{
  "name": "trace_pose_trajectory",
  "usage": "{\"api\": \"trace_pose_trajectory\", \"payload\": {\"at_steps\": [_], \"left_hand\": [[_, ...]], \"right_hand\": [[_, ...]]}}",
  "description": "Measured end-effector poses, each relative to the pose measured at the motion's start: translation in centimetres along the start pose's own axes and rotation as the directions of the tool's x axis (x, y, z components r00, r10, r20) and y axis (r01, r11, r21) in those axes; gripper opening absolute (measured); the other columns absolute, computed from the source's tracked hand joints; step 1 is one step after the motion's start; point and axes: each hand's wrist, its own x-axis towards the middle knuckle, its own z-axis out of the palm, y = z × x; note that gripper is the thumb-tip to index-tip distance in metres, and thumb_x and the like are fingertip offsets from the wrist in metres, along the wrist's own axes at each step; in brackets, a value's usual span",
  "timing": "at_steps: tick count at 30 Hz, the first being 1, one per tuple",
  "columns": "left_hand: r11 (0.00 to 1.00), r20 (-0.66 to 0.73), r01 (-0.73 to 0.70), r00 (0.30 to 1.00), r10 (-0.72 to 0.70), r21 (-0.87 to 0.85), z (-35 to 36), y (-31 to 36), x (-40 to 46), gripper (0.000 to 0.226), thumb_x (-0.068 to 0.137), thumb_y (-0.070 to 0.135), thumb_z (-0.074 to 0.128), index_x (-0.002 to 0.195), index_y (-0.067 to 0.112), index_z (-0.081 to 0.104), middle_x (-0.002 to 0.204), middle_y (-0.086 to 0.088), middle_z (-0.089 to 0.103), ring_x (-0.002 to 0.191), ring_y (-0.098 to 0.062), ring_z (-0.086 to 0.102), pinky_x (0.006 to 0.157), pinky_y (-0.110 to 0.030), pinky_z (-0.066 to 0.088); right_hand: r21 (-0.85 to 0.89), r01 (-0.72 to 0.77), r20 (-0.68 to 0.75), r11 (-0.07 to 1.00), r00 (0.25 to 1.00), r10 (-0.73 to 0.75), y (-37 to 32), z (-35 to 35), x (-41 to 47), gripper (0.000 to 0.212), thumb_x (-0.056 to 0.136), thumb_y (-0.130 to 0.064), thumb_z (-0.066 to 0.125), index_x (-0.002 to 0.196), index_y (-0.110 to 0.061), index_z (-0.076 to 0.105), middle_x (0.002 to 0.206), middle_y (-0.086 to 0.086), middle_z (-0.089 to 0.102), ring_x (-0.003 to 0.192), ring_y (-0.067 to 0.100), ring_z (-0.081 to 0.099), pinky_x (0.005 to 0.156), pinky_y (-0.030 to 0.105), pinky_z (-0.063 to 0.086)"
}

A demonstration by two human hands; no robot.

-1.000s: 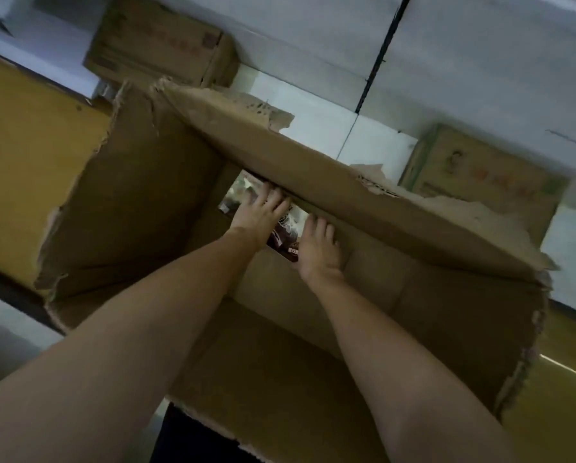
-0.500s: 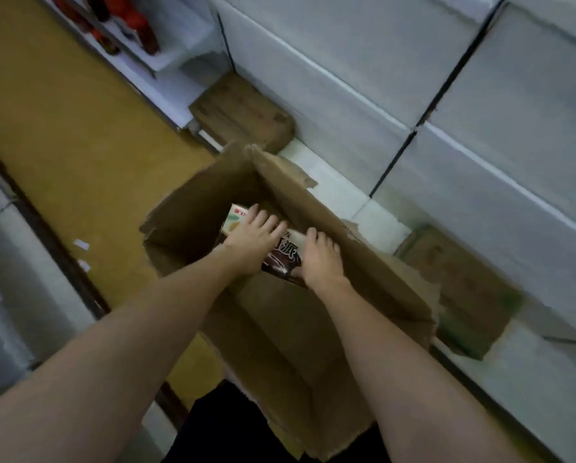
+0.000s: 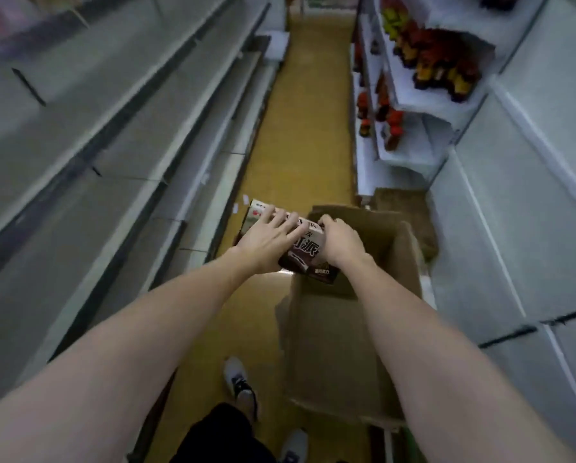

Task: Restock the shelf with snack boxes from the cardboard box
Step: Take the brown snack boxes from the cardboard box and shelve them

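Observation:
A brown and white snack box [image 3: 308, 253] with large printed characters is held up above the left rim of the open cardboard box [image 3: 343, 332], which stands on the floor at the right. My left hand [image 3: 268, 240] lies spread over the snack box's left part, fingers wrapped across its top. My right hand [image 3: 341, 242] grips its right end with curled fingers. The cardboard box's inside is dim and I cannot tell what it holds.
Grey bare shelves [image 3: 119, 135] run along the left of a yellow-floored aisle [image 3: 306, 135]. White shelves at the right carry red and yellow bottles [image 3: 433, 61]. Another brown carton [image 3: 400, 202] sits behind the open one. My shoes [image 3: 238, 382] stand on the floor below.
Both hands have lifted the snack box out of the cardboard box and carried it left. The view has swung from the box's inside to the whole aisle.

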Motion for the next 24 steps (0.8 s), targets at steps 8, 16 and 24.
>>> {"api": "trace_pose_trajectory", "payload": {"at_steps": [8,16,24], "left_hand": [[0.837,0.251,0.538,0.828,-0.502,-0.101,-4.8,-7.4,-20.4,0.068,0.094,0.057,0.046,0.152,0.029,0.023,0.151,-0.005,0.037,0.135,-0.027,0.038,0.11,-0.046,0.027],[0.651,0.236,0.759,0.633,-0.737,-0.006,-12.1,-6.5,-39.9,0.048,0.103,0.052,0.029,0.149,0.038,0.032,0.14,-0.009,0.048,0.129,-0.028,0.043,0.107,-0.046,0.029],[0.556,0.199,0.823,0.568,-0.799,-0.117,-16.0,-1.1,-51.8,0.047,0.101,0.049,0.032,0.148,0.045,0.034,0.134,-0.008,0.047,0.126,-0.028,0.04,0.109,-0.053,0.028]], "right_hand": [[-0.138,0.516,0.038,0.845,0.855,-0.517,-18.2,3.1,-5.6,0.056,0.074,-0.009,0.075,0.119,-0.019,0.042,0.119,0.011,0.064,0.112,0.039,0.055,0.093,0.043,0.042],[-0.012,0.664,0.092,0.748,0.745,-0.661,-30.9,3.9,-18.1,0.066,0.066,-0.025,0.086,0.115,-0.026,0.042,0.117,0.005,0.062,0.106,0.031,0.057,0.089,0.041,0.051],[-0.117,0.788,-0.034,0.604,0.605,-0.796,-32.6,5.0,-31.9,0.05,0.1,-0.042,0.053,0.148,-0.037,0.04,0.146,0.01,0.049,0.126,0.032,0.052,0.104,0.041,0.044]]}}
